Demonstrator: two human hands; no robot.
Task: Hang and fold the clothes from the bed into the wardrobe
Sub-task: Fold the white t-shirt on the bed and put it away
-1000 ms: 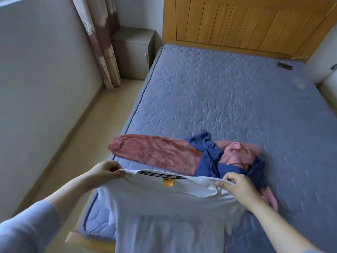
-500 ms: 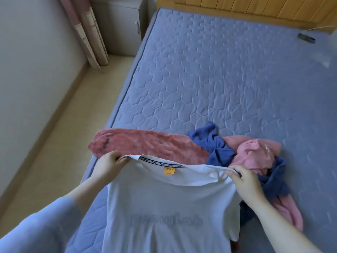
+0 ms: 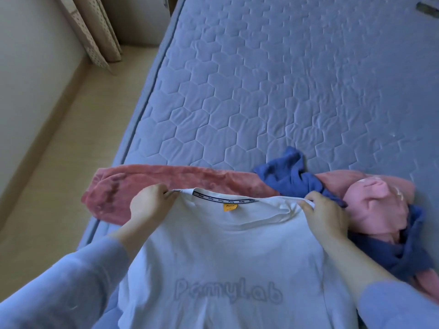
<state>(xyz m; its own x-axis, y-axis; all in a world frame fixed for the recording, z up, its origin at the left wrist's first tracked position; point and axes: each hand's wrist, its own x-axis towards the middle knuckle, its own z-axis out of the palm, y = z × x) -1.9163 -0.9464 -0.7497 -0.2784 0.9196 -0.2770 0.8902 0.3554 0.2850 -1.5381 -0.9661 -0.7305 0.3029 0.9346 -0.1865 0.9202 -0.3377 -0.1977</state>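
Note:
I hold a white T-shirt (image 3: 225, 264) stretched between both hands over the near edge of the bed (image 3: 273, 91). Its yellow neck label faces me, and faint lettering shows through the cloth. My left hand (image 3: 149, 207) pinches the left shoulder and my right hand (image 3: 325, 214) pinches the right shoulder. Just beyond the shirt lies a dark pink velvety garment (image 3: 152, 184), spread flat. To the right sits a heap of a blue garment (image 3: 292, 176) tangled with a light pink garment (image 3: 377, 205).
The quilted blue mattress stretches away beyond the clothes. A strip of pale floor (image 3: 71, 162) runs along the bed's left side beside a wall. A patterned curtain (image 3: 95, 34) hangs at the top left. A small dark object (image 3: 427, 9) lies at the far right.
The view has tilted down and closer to the bed, so the headboard has left the frame. Both hands keep the same hold on the shirt's shoulders, now spread slightly further over the clothes.

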